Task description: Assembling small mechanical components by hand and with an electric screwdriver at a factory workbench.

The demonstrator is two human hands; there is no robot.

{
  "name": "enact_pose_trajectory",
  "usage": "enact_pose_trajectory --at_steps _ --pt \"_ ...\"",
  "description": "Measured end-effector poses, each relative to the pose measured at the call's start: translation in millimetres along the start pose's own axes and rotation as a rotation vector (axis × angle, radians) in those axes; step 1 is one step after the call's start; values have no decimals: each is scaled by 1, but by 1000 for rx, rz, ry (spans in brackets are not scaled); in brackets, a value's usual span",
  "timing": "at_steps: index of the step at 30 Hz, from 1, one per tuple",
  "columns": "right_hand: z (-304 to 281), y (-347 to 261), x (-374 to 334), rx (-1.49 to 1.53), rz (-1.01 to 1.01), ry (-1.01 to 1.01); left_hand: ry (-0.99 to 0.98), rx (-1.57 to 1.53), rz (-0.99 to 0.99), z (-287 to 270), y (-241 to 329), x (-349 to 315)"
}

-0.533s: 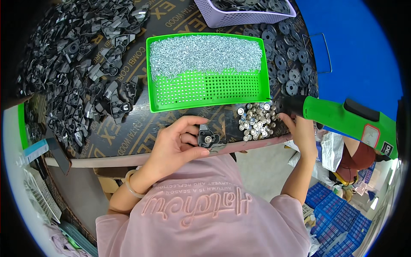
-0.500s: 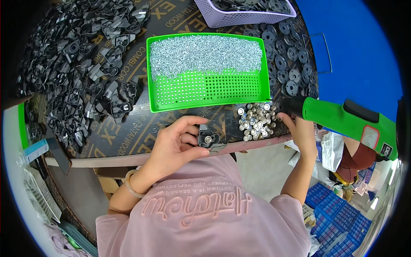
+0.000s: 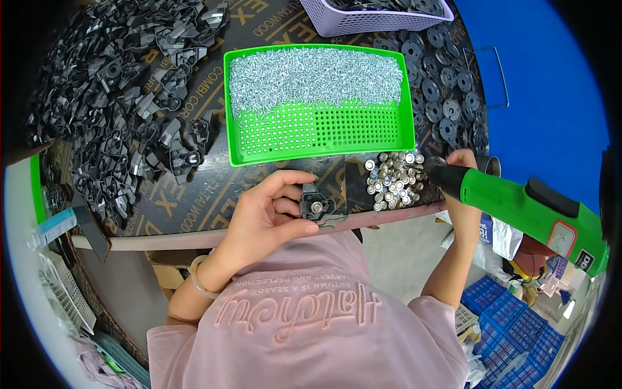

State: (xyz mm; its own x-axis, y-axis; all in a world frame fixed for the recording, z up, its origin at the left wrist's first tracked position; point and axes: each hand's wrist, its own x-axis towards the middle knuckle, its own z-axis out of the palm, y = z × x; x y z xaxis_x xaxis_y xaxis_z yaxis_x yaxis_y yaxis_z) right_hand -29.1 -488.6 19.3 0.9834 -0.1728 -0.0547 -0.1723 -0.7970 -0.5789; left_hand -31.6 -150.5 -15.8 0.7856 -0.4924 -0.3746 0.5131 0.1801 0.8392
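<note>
My left hand (image 3: 267,211) is closed on a black plastic bracket (image 3: 315,201) with a round metal piece at its centre, just over the table's near edge. My right hand (image 3: 461,202) is at the right edge of the table, beside a pile of small metal bushings (image 3: 392,185) and near the black discs. A green electric screwdriver (image 3: 518,202) crosses in front of it, with its black nose toward the bushings. Most of the right hand's fingers are hidden behind the tool, so whether they hold anything does not show.
A green perforated tray (image 3: 324,157) of small silver screws stands mid-table. Black plastic brackets (image 3: 116,123) are heaped at left. Black discs (image 3: 447,110) lie along the right edge, below a purple basket (image 3: 363,24). Blue crates (image 3: 512,324) sit on the floor at lower right.
My right hand has moved up slightly toward the discs, and its fingers have gone behind the screwdriver. The screwdriver has swung down a little. My left hand keeps the bracket in place.
</note>
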Motion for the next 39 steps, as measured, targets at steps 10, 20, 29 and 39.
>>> enact_pose_trajectory --at_steps 10,20,29,39 --pt "24 -54 -69 291 -122 76 -52 -22 -27 -1 2 1" --pt "86 -87 -52 -44 -901 283 -34 -67 -18 2 7 -2" --pt "90 -83 -45 -97 -1077 249 -32 -48 -5 -1 7 -5" --pt "88 -80 -33 -3 -1201 105 -67 -59 -27 -3 2 -7"
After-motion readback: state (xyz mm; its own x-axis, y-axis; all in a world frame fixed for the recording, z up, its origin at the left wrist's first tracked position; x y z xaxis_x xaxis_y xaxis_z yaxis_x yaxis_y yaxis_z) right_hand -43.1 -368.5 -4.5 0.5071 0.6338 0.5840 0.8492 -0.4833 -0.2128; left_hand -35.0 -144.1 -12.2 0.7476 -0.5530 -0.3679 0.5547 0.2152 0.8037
